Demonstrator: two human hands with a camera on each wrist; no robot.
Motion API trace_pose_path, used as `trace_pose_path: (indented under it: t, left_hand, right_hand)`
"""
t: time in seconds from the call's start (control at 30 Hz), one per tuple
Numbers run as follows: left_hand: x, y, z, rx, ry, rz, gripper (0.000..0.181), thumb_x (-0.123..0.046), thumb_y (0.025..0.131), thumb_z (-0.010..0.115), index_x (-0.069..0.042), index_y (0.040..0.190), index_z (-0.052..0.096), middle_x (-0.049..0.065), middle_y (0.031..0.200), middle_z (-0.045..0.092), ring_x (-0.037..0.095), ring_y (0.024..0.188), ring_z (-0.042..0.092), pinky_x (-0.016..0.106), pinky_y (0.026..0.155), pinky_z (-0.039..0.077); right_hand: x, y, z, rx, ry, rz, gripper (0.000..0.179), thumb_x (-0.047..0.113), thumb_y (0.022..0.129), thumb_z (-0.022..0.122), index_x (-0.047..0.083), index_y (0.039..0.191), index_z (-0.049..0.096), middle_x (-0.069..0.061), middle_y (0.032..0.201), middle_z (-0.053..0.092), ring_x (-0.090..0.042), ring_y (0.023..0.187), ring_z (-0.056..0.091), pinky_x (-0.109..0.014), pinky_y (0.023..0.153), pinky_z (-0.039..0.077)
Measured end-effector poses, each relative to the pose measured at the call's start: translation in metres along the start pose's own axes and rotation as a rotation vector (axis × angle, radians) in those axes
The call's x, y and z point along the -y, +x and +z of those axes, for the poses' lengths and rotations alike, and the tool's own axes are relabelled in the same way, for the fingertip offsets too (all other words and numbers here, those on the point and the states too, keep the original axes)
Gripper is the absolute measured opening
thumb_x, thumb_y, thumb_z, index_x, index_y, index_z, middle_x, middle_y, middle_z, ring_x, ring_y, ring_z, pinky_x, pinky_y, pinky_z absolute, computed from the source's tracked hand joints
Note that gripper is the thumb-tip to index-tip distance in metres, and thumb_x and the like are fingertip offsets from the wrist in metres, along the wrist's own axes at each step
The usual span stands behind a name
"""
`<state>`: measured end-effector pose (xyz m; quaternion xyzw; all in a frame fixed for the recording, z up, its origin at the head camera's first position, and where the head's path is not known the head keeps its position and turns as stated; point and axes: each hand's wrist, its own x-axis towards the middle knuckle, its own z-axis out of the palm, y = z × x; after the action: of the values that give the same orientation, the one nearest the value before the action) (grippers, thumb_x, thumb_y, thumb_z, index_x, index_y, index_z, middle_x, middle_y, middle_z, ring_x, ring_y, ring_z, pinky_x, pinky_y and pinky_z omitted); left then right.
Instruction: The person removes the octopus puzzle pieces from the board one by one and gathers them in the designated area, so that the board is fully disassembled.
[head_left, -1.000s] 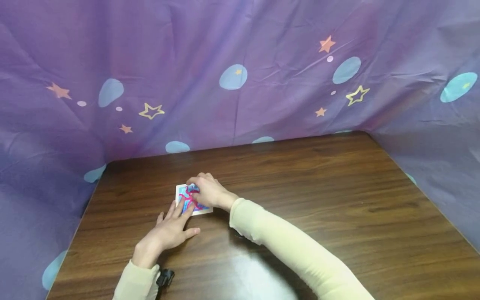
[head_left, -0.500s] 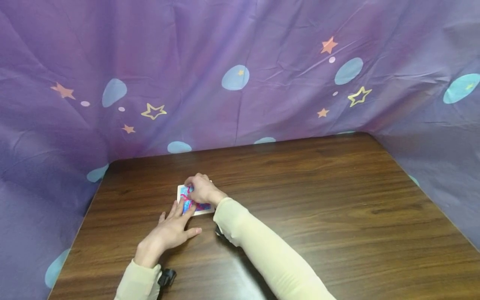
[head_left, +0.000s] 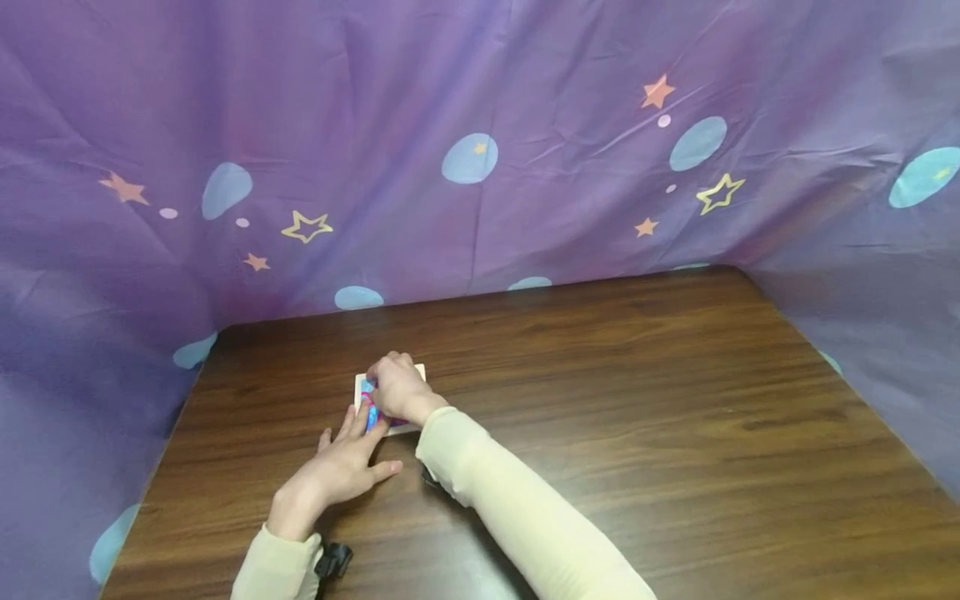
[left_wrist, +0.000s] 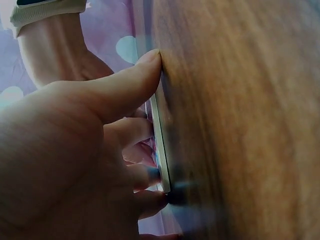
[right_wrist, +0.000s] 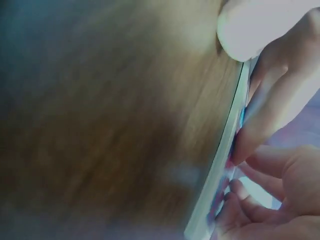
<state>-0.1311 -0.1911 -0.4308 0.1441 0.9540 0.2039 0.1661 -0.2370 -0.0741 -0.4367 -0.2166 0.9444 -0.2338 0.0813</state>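
Observation:
A small square picture board (head_left: 365, 390) with a white border and a blue and pink design lies on the brown table, left of its middle. Spread and fairly straight, the fingers of my left hand (head_left: 333, 469) rest on the board's near left part, with the thumb out along the table. My right hand (head_left: 399, 388) is over the board and covers most of the design. Its fingers (right_wrist: 235, 197) are bent, with tips at the board's face; I cannot tell whether they pinch anything. Seen edge-on in the left wrist view is the board's thin pale side (left_wrist: 161, 150).
Purple cloth (head_left: 405, 100) printed with stars and blue ovals hangs behind the table and on both sides. The wooden tabletop (head_left: 675, 417) extends far to the right of the hands. A black strap piece (head_left: 333, 560) sits at the left cuff.
My right hand has moved left over the board, with its forearm swinging the same way; the upper right corner now shows. The left hand and the board stay in place.

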Motion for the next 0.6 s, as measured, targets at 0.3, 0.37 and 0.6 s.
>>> trace_pose_path:
  t: [0.3, 0.37, 0.6]
  left_hand:
    - [-0.005, 0.002, 0.000, 0.009, 0.029, -0.002, 0.076, -0.042, 0.096, 0.059, -0.005, 0.154, 0.027, 0.030, 0.158, 0.003, 0.047, 0.144, 0.001, 0.076, 0.104, 0.008]
    - [-0.004, 0.002, -0.001, 0.004, 0.030, 0.004, 0.076, -0.042, 0.095, 0.060, -0.005, 0.154, 0.028, 0.030, 0.158, 0.004, 0.047, 0.144, 0.001, 0.076, 0.104, 0.008]
    - [-0.003, 0.002, -0.001, 0.010, 0.036, 0.002, 0.075, -0.042, 0.094, 0.062, -0.003, 0.151, 0.033, 0.032, 0.157, 0.006, 0.049, 0.143, 0.004, 0.077, 0.103, 0.009]
  right_hand:
    - [-0.003, 0.004, -0.013, 0.049, -0.059, -0.074, 0.024, 0.010, 0.082, 0.074, 0.014, 0.106, 0.078, -0.002, 0.107, 0.070, -0.020, 0.106, 0.060, -0.027, 0.096, 0.045]
    - [-0.003, 0.005, -0.013, 0.042, -0.053, -0.080, 0.023, 0.010, 0.082, 0.075, 0.014, 0.104, 0.078, -0.002, 0.106, 0.071, -0.020, 0.105, 0.061, -0.027, 0.095, 0.045]
    - [-0.003, 0.008, -0.007, 0.019, 0.055, 0.035, 0.024, 0.014, 0.079, 0.078, 0.016, 0.103, 0.072, -0.001, 0.109, 0.068, -0.024, 0.110, 0.057, -0.030, 0.095, 0.044]
